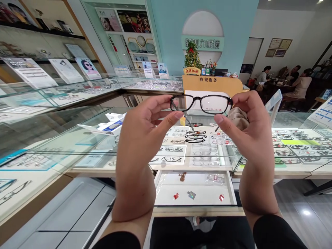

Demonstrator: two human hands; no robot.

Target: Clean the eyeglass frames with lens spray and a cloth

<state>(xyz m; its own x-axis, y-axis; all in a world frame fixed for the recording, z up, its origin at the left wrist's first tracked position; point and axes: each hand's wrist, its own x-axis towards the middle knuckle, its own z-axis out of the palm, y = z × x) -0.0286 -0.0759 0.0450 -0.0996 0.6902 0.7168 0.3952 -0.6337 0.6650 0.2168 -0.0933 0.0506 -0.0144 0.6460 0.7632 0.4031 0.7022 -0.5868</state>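
Observation:
A pair of black-framed eyeglasses (197, 98) is held up level in front of me, above the glass counter. My left hand (145, 128) pinches the left end of the frame between thumb and fingers. At the other end, my right hand (250, 126) grips the frame near the hinge and also has a crumpled beige cloth (237, 117) in its fingers. The temples point downward and away from me. Small print shows on the right lens.
Below is an open white drawer (166, 188) with small tags inside. The glass display counter (85, 152) holds rows of eyeglasses. An opened white and blue box (111, 126) lies on its top at left. A wooden cashier desk (215, 81) stands beyond; several people sit back right.

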